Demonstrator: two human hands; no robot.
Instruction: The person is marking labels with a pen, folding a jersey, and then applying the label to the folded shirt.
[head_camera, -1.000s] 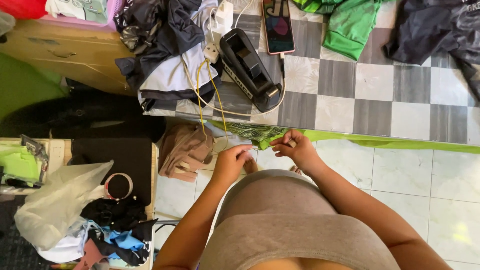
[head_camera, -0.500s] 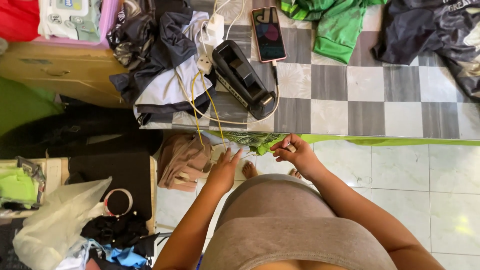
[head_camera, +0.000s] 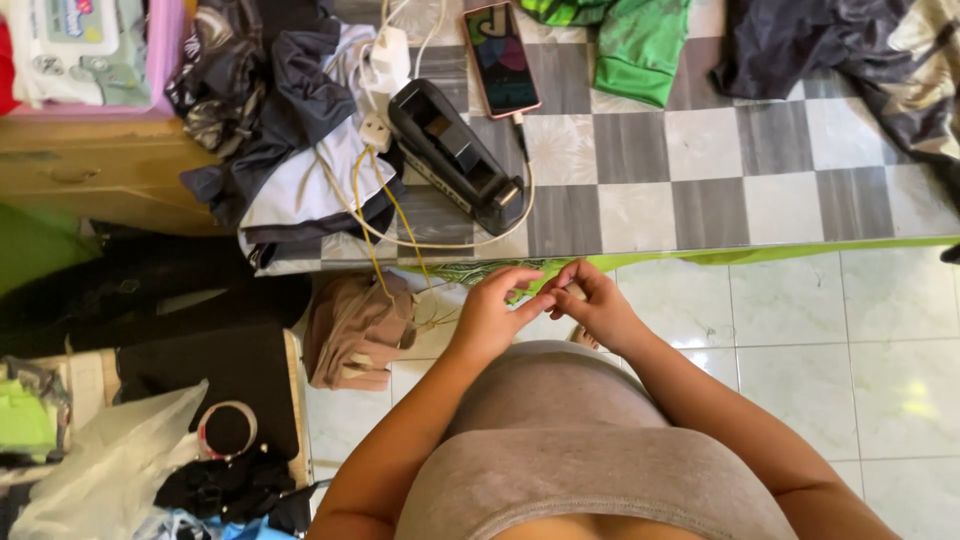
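I count one black tape dispenser (head_camera: 458, 155) near the worktop's (head_camera: 760, 200) front edge, one phone (head_camera: 500, 58) behind it toward the back edge, one green garment (head_camera: 640, 45) beside the phone, and two dark heaps of clothing, one at the left end (head_camera: 270, 110) and one at the right corner (head_camera: 850, 60). A pink tub (head_camera: 165, 60) off the left end holds a white packet (head_camera: 75, 50). Just off the front edge, my left hand (head_camera: 490, 320) and right hand (head_camera: 600, 310) meet, fingertips touching; the fingers are pinched nearly closed, but I cannot tell what they grip. Yellow cords (head_camera: 385, 215) hang over the front edge beside the left hand.
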